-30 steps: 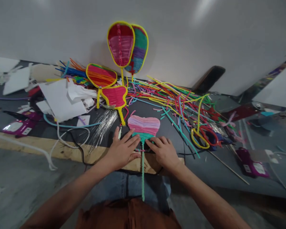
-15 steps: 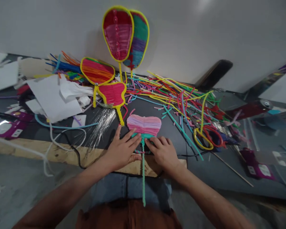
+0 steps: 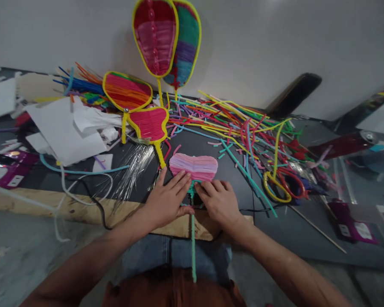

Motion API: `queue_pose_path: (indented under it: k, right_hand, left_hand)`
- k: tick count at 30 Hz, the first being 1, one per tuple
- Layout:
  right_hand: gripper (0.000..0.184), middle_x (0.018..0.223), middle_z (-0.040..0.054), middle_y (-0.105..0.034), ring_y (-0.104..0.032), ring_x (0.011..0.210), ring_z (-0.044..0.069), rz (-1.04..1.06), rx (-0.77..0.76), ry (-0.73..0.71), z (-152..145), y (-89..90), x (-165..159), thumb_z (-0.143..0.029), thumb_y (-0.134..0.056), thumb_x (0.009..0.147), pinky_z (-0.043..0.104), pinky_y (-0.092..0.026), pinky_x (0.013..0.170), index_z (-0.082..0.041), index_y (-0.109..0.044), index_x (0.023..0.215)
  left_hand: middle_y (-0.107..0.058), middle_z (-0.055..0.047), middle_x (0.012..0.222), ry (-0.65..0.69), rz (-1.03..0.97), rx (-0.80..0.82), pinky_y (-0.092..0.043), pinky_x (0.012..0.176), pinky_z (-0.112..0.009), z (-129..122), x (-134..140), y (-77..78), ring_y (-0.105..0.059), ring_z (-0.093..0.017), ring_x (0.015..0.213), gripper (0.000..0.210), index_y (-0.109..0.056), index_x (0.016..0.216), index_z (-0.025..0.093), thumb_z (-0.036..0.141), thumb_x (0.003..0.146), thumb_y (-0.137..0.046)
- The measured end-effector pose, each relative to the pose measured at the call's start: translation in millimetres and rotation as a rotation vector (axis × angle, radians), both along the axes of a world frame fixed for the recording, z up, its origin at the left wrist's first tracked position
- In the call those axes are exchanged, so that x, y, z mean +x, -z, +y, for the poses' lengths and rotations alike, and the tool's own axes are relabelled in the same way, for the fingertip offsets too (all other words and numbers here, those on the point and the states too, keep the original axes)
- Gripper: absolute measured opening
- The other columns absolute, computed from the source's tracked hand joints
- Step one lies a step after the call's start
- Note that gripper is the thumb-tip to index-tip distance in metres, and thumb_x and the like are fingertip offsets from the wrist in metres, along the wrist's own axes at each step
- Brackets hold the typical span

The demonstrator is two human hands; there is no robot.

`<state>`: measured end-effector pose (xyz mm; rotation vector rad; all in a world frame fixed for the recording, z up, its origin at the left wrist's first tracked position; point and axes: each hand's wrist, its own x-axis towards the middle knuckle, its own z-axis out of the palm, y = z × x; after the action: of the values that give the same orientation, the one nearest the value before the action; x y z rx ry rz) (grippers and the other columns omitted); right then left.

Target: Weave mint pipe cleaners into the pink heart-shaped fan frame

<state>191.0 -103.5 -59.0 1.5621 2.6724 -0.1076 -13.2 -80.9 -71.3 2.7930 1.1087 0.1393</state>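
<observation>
A small pipe-cleaner fan (image 3: 193,164) lies on the dark tabletop in front of me, banded in pinks and lilac with teal at its lower edge. Its teal stem (image 3: 193,247) points toward my body and reaches past the table's front edge. My left hand (image 3: 169,196) rests flat and open, fingers stretched over the fan's lower left part, thumb beside the stem. On the other side, my right hand (image 3: 219,200) has its fingers bent and pressed on the teal lower right edge, close to the stem. Both hands hide part of that edge.
Finished fans with yellow rims, such as a red and pink one (image 3: 155,38), stand behind. Loose pipe cleaners (image 3: 224,115) are heaped at the back right, near scissors (image 3: 291,183). White paper (image 3: 64,132) and silver tinsel strands (image 3: 134,168) lie left. Purple glue guns (image 3: 352,224) sit at both sides.
My left fingers have slid slightly up over the fan's pink band, covering more of it. My right hand stays at the teal edge. The view has shifted slightly.
</observation>
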Motion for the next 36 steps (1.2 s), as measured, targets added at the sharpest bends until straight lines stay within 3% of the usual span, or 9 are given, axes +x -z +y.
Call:
queue_pose_path:
  k: [4, 12, 21, 26, 31, 33, 36]
  right_hand:
    - [0.043, 0.115, 0.0085, -0.060, -0.046, 0.099, 0.023, 0.017, 0.006, -0.012, 5.3, -2.0, 3.7, -0.020, -0.044, 0.089, 0.038, -0.030, 0.082, -0.027, -0.047, 0.131]
    - [0.041, 0.113, 0.0143, -0.059, -0.045, 0.099, 0.027, -0.045, 0.041, 0.034, 13.1, -1.6, -14.1, -0.022, -0.042, 0.090, 0.040, -0.032, 0.077, -0.015, -0.047, 0.131]
    - [0.034, 0.106, 0.0110, -0.063, -0.050, 0.095, 0.023, -0.001, 0.017, 0.044, 26.7, -7.6, -6.3, -0.021, -0.042, 0.092, 0.038, -0.029, 0.077, -0.020, -0.053, 0.124]
    - [0.033, 0.105, 0.0124, -0.063, -0.049, 0.095, 0.026, -0.026, 0.070, 0.073, 26.0, -1.6, -10.5, -0.021, -0.045, 0.089, 0.039, -0.032, 0.078, -0.020, -0.055, 0.121]
    - [0.044, 0.103, 0.0091, -0.064, -0.052, 0.093, 0.023, 0.095, 0.025, 0.055, 34.6, -0.3, 8.2, -0.009, -0.042, 0.086, 0.035, -0.039, 0.080, -0.023, -0.055, 0.124]
    - [0.046, 0.107, 0.0102, -0.064, -0.053, 0.096, 0.023, 0.158, 0.073, 0.069, 42.9, -3.6, 15.0, -0.006, -0.038, 0.084, 0.035, -0.040, 0.086, -0.019, -0.055, 0.125]
    - [0.042, 0.129, 0.0114, -0.055, -0.043, 0.118, 0.027, 0.186, 0.163, 0.091, 52.1, -5.8, 13.2, -0.016, -0.038, 0.089, 0.039, -0.037, 0.097, -0.015, -0.054, 0.127]
  left_hand:
    - [-0.040, -0.014, 0.144, 0.007, 0.005, 0.055, -0.001, 0.110, -0.059, 3.1, -0.2, -1.5, -0.031, -0.029, 0.135, 0.069, -0.036, 0.140, 0.017, 0.061, 0.086, -0.032]
    - [-0.038, -0.017, 0.145, -0.071, 0.042, 0.047, -0.002, 0.109, -0.061, 11.4, 9.2, 3.9, -0.030, -0.030, 0.135, 0.078, -0.034, 0.140, 0.013, 0.066, 0.084, -0.028]
    - [-0.038, -0.018, 0.144, -0.075, 0.022, 0.024, 0.004, 0.109, -0.061, 12.2, 10.2, 1.6, -0.031, -0.030, 0.135, 0.082, -0.037, 0.138, 0.011, 0.069, 0.082, -0.024]
    - [-0.039, -0.018, 0.144, -0.089, 0.030, -0.001, 0.003, 0.108, -0.062, 11.5, 11.8, -1.0, -0.032, -0.032, 0.134, 0.080, -0.038, 0.138, 0.013, 0.069, 0.082, -0.028]
    - [-0.039, -0.018, 0.144, -0.087, 0.036, -0.015, 0.005, 0.107, -0.064, 16.1, 9.3, -5.9, -0.032, -0.029, 0.135, 0.077, -0.035, 0.140, 0.012, 0.066, 0.085, -0.023]
    - [-0.038, -0.016, 0.145, -0.108, 0.029, 0.004, 0.007, 0.106, -0.065, 23.8, 10.1, -9.5, -0.030, -0.029, 0.135, 0.073, -0.032, 0.141, 0.014, 0.062, 0.087, -0.022]
    - [-0.030, -0.014, 0.149, -0.156, 0.034, 0.016, 0.009, 0.106, -0.065, 37.9, 14.5, -12.0, -0.024, -0.029, 0.138, 0.069, -0.027, 0.143, 0.015, 0.058, 0.090, -0.022]
